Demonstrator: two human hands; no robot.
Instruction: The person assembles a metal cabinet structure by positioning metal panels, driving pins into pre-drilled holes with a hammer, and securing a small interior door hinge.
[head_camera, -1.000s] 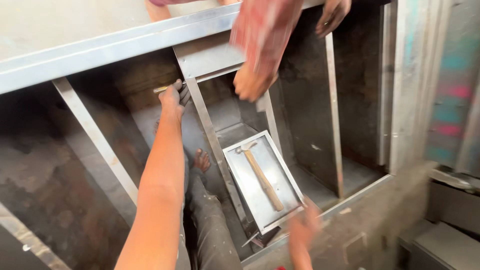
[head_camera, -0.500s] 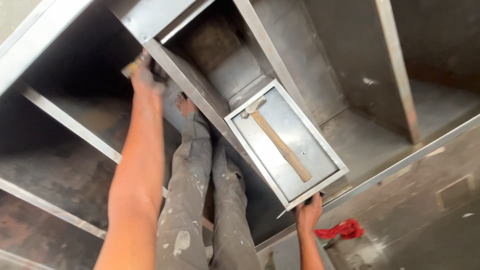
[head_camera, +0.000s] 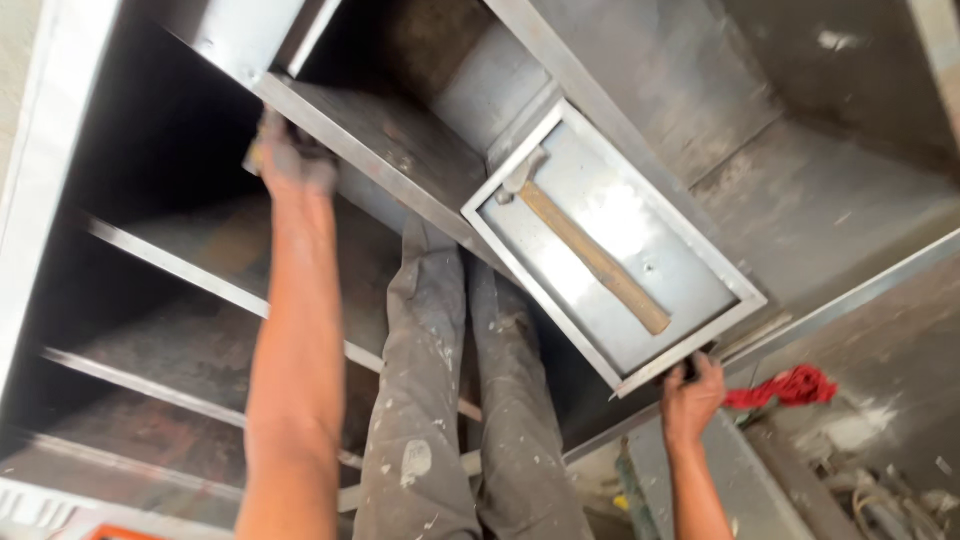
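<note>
Head view: both hands' grips hold the steel frame (head_camera: 400, 150), hammer (head_camera: 590, 250) in tray (head_camera: 690, 350).

My left hand (head_camera: 292, 160) grips the steel frame (head_camera: 400, 150) upper left. My right hand (head_camera: 690, 395) holds the tray (head_camera: 700, 270) corner lower right, hammer (head_camera: 590, 250) lying inside.

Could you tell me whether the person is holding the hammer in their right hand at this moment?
No, the hammer lies loose in the shallow metal tray, while the right hand grips the tray's lower corner.
</note>
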